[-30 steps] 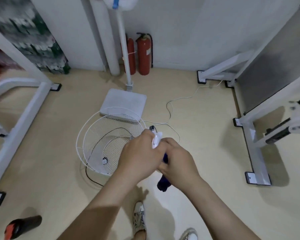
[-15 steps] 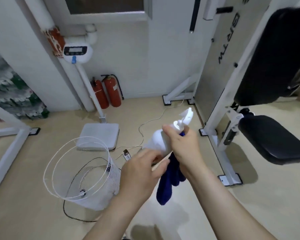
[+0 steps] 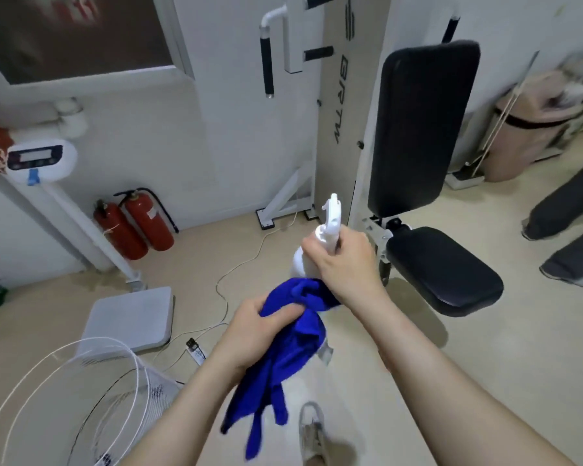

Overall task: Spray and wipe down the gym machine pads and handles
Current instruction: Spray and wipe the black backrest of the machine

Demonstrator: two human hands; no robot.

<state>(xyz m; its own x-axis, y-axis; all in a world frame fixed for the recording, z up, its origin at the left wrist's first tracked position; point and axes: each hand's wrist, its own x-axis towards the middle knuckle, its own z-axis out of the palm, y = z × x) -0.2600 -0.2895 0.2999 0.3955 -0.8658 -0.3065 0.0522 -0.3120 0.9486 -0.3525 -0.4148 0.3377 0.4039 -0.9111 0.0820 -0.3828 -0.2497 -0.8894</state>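
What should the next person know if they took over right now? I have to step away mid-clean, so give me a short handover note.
Right hand: closed around the neck of the white spray bottle, nozzle pointing up and away.
Left hand: gripping the blue cloth, which hangs down between the arms.
Machine: black back pad and black seat pad are ahead and to the right; black handles sit higher on the white frame.
Done: bottle and cloth are both in hand. No spray or wiping on the pads is visible.
Left: spray and wipe the back pad, seat pad and handles.
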